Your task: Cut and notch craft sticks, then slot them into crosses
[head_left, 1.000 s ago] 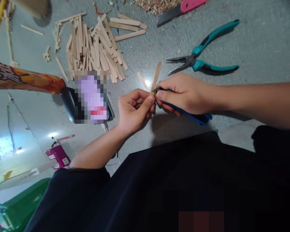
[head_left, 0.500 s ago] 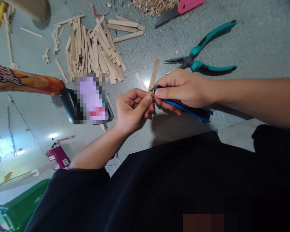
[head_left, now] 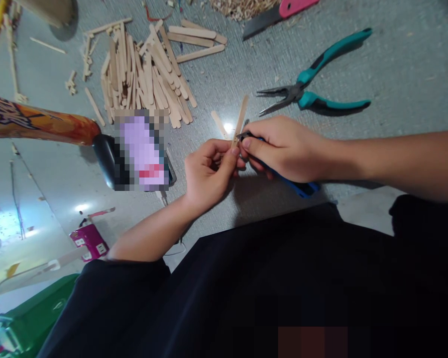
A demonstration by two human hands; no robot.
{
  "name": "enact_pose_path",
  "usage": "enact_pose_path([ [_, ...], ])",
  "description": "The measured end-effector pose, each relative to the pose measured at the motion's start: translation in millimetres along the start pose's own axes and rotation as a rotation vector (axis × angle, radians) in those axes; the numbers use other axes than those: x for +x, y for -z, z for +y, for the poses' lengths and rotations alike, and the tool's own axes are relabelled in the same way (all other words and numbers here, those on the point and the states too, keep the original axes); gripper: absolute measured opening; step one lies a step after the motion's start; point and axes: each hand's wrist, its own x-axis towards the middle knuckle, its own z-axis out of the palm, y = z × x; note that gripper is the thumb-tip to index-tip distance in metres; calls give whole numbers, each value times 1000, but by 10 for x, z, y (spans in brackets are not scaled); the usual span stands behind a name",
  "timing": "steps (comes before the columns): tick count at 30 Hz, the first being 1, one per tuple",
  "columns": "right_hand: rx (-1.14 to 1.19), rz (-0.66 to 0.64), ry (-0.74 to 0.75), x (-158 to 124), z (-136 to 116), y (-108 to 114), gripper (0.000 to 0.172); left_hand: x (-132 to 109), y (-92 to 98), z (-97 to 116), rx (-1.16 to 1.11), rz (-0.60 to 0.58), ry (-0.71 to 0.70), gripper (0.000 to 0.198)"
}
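Observation:
My left hand point(head_left: 213, 169) pinches the lower end of a thin wooden stick point(head_left: 241, 117) between thumb and fingers. My right hand point(head_left: 280, 151) is wrapped round a blue-handled cutter point(head_left: 300, 186), its dark tip against the stick just above my left thumb. The two hands are close together at the middle of the view. A short piece of wood point(head_left: 219, 123) lies on the table left of the held stick. Behind my hands is a pile of wooden sticks point(head_left: 145, 74).
Open teal pliers point(head_left: 302, 89) lie behind my right hand. A pink-handled blade point(head_left: 263, 21) and wood shavings point(head_left: 239, 7) are at the back. To the left are a phone point(head_left: 142, 144), an orange can point(head_left: 37, 119) and a purple power strip point(head_left: 89, 241).
The held stick has turned and looks narrower. My right hand and the cutter have tilted, with less of the handle's rear showing. The whole view has shifted slightly.

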Motion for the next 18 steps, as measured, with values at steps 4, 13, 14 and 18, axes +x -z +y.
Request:
enact_pose_path([
  [4,-46,-48,-5,18,17,29,41,23,26,31,15,-35,0,46],
  [13,99,-174,-46,65,19,100,40,99,81,104,-15,-107,53,51],
  [14,129,-185,-46,70,24,109,40,101,82,102,-17,-102,59,51],
  [18,237,-242,-35,111,50,151,40,98,79,77,-45,-76,63,50],
])
